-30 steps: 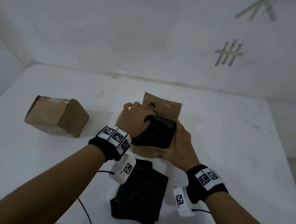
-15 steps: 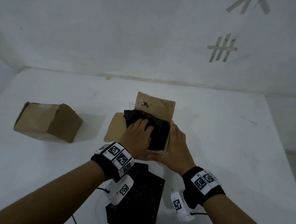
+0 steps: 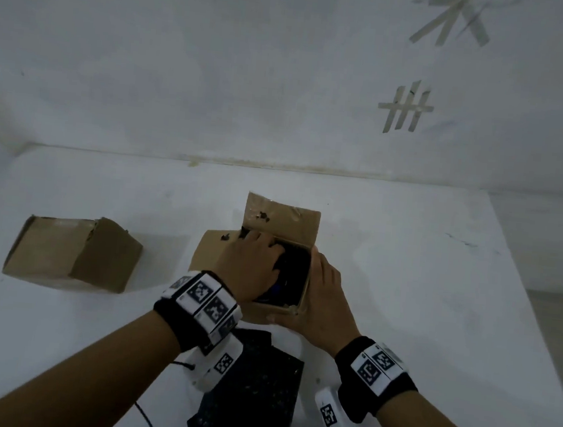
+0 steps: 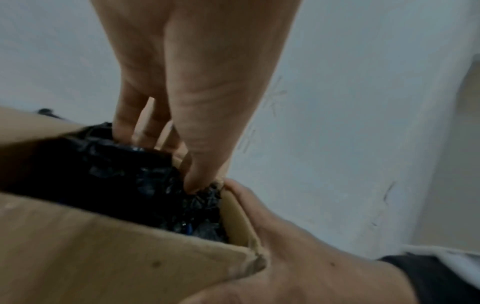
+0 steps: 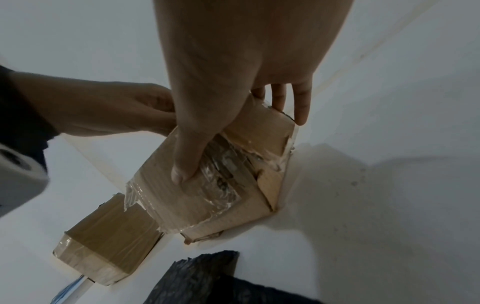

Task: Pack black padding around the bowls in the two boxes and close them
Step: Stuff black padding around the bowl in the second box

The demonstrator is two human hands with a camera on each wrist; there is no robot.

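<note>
Left hand: the left hand (image 3: 250, 269) reaches down into the open cardboard box (image 3: 284, 308), fingers (image 4: 197, 164) extended, tips pressing the black padding (image 4: 124, 174) inside; its grip is loose, clamped on nothing.
Right hand: the right hand (image 3: 323, 303) wraps the box's right near corner from outside, thumb (image 5: 187, 160) flat on the taped near wall, fingers down the right wall; its grip is clamped on the box.
Open box: stands at the middle of the white counter (image 3: 420, 295), far flap (image 3: 282, 222) upright, left flap (image 3: 211, 251) folded outward.
Padding in box: fills the visible opening, crumpled and glossy.
Hidden: no bowl can be made out under the padding; a small blue glint shows deep in the box, too dark to identify. The left fingertips are buried in the padding.
Cut off: the loose padding sheet (image 3: 255, 400) near the counter's front edge runs out of the bottom of the head view.
Counts: two boxes, the second, closed box (image 3: 69, 255) well apart to the left; two padding pieces in view, one in the box, one on the counter.
Wall: tape strips (image 3: 405, 110) stuck on the wall behind.
</note>
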